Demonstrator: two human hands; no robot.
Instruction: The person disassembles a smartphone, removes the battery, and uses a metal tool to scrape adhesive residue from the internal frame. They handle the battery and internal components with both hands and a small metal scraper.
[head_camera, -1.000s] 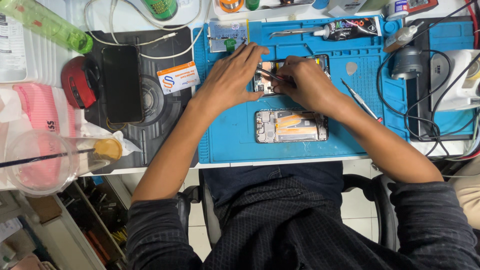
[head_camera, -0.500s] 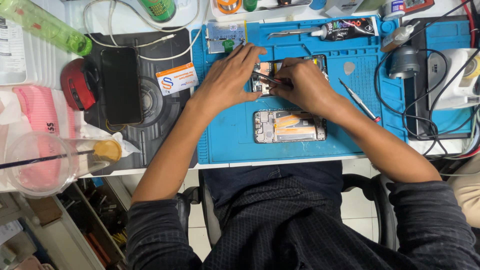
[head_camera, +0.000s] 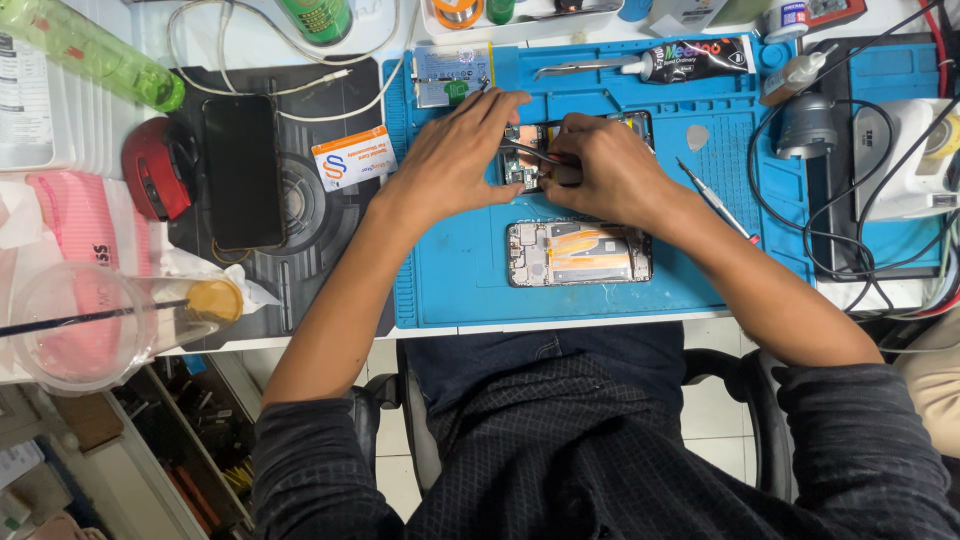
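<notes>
A: Desk (head_camera: 300, 40) is white, with a big blue silicone work mat (head_camera: 460, 270) on it. What's under the hands?

B: Opened phone body with exposed green circuit board (head_camera: 520, 160), flat at the mat's upper middle. Left hand (head_camera: 455, 160) lies spread on it, fingers pressing it down, not clasped round anything. Right hand (head_camera: 600, 170) has its grip closed on thin metal tweezers (head_camera: 530, 153), tips at the board.

A: Tips for doing it well?

B: I'd say keep the phone pinned and the tweezers low, making small moves. Second opened phone frame with orange inner parts (head_camera: 578, 253) lies apart, nearer the body.
</notes>
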